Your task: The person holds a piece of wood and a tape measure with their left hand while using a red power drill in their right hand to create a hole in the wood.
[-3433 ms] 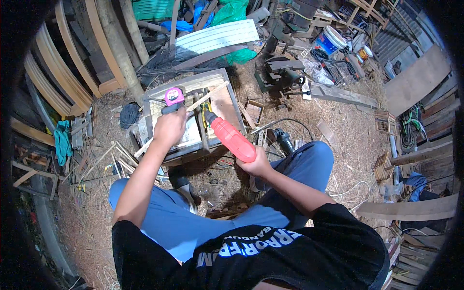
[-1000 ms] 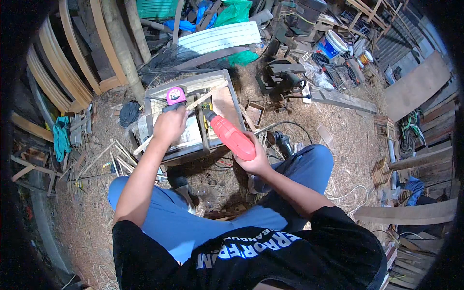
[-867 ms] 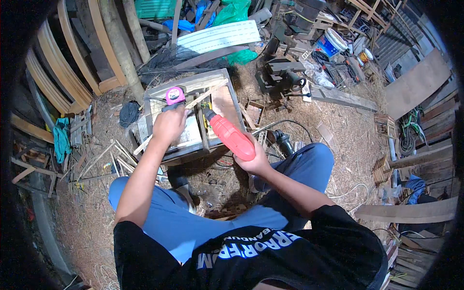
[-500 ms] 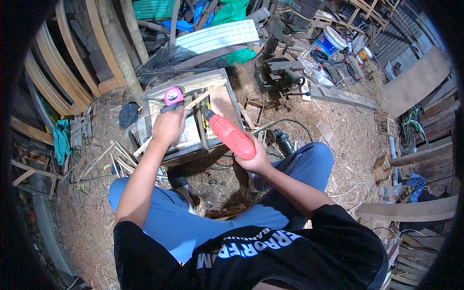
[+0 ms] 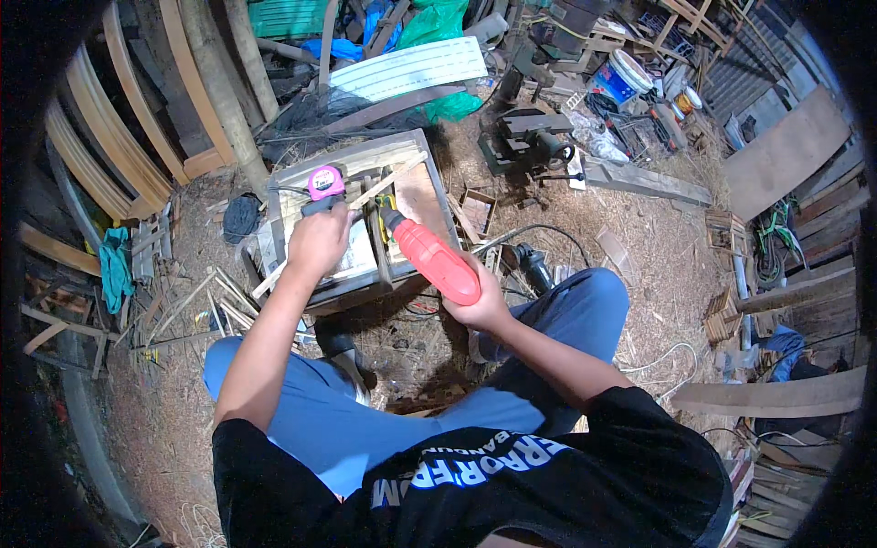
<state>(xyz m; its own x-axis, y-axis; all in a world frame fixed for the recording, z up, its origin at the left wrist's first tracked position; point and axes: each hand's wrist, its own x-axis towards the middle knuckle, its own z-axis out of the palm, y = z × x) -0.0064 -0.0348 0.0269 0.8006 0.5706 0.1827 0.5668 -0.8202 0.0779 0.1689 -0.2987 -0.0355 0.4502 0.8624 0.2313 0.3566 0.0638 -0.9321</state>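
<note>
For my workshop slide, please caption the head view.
Right hand holding red power tool, left hand beside pink tape measure.

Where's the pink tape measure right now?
In the head view, left of centre: the tape measure is over the low worktop, just beyond the left fingers and left of the red tool.
</note>
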